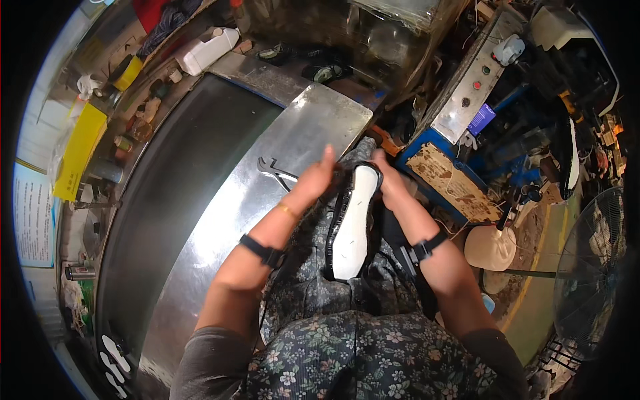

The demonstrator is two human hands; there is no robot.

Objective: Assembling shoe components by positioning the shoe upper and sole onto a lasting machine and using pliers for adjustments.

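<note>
A black shoe upper on a last lies sole up across my lap, its white insole board (354,223) facing me and its dark edge folded round the rim. My left hand (315,179) is by the far left side of the shoe, thumb raised; its other fingers are mostly hidden. On the opposite side my right hand (393,183) is closed against the shoe's far end, fingertips out of sight behind it. Metal pincers (277,175) rest on the shiny metal tabletop beside my left hand, handles toward it.
A dark conveyor belt (187,147) curves along the left, with white sole-shaped pieces (115,353) near its lower end. A control box with buttons (475,87) stands at the far right. Nearer are a plastic jug (490,247) and a caged fan (593,267). A white canister (208,50) lies far left.
</note>
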